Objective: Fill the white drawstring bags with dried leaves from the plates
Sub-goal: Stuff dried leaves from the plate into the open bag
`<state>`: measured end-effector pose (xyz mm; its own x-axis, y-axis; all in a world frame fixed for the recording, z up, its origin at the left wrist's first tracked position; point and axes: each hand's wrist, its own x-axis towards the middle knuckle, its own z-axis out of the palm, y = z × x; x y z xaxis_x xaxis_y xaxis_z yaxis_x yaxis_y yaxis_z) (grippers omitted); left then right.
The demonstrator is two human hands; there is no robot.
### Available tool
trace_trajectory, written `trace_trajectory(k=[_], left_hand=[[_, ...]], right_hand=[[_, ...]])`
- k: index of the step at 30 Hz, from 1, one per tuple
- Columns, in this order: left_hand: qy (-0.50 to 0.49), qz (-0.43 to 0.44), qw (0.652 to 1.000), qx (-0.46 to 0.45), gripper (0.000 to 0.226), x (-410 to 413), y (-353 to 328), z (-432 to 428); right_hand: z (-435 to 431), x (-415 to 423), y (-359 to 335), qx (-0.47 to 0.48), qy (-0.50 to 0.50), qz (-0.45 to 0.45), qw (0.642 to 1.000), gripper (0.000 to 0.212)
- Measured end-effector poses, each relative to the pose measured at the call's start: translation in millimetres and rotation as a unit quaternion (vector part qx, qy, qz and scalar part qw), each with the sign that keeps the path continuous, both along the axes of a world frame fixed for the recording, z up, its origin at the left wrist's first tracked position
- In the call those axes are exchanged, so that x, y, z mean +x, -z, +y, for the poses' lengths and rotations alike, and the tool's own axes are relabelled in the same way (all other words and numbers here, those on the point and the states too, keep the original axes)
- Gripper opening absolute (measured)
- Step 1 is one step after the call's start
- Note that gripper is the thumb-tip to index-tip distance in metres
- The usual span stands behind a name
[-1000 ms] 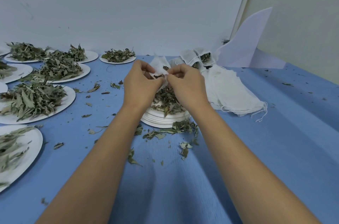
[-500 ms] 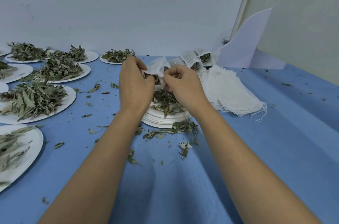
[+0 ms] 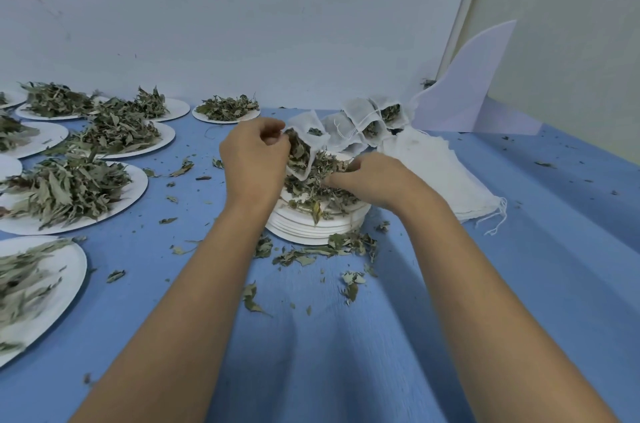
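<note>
White drawstring bag: above plate stack, mouth edge pinched by left hand; lower part hidden behind dried leaves. Right hand: fingers buried in leaves, grasp indeterminable. Left-side plates on desk cut off by frame edge.

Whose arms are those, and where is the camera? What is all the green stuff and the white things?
There is no machine here: those are a person's two bare arms. The camera sits on the person's head and looks down, so you see what they see. On the blue table lie plates piled with dried leaves. In the middle is a stack of plates with more leaves on top. The left hand pinches a white bag open. The right hand reaches into the leaves on the stack; whether it has grabbed any is hard to see. Behind are filled bags and a pile of empty bags.
</note>
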<state>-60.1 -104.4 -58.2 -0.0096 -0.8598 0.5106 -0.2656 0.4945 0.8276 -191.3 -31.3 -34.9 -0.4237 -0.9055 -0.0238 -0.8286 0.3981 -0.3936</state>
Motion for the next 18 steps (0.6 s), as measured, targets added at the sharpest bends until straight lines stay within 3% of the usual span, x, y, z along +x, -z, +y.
trace_trajectory(k=[3, 9, 11, 18], left_hand=[[-0.032, -0.001, 0.999, -0.011, 0.009, 1, 1, -2], [-0.052, 0.058, 0.997, -0.004, 0.009, 3, 0, -5], [-0.045, 0.101, 0.994, 0.002, 0.009, 3, -2, -4], [-0.040, 0.151, 0.988, 0.005, 0.006, 5, -2, -4]], right_hand=[[-1, 4, 1, 0.041, -0.016, -0.034, 0.998, 0.072], [-3, 11, 5, -0.011, -0.044, -0.081, 0.996, 0.075], [-4, 11, 8, -0.034, -0.052, -0.086, 0.994, 0.086], [-7, 6, 18, 0.001, -0.063, 0.004, 0.998, 0.098]])
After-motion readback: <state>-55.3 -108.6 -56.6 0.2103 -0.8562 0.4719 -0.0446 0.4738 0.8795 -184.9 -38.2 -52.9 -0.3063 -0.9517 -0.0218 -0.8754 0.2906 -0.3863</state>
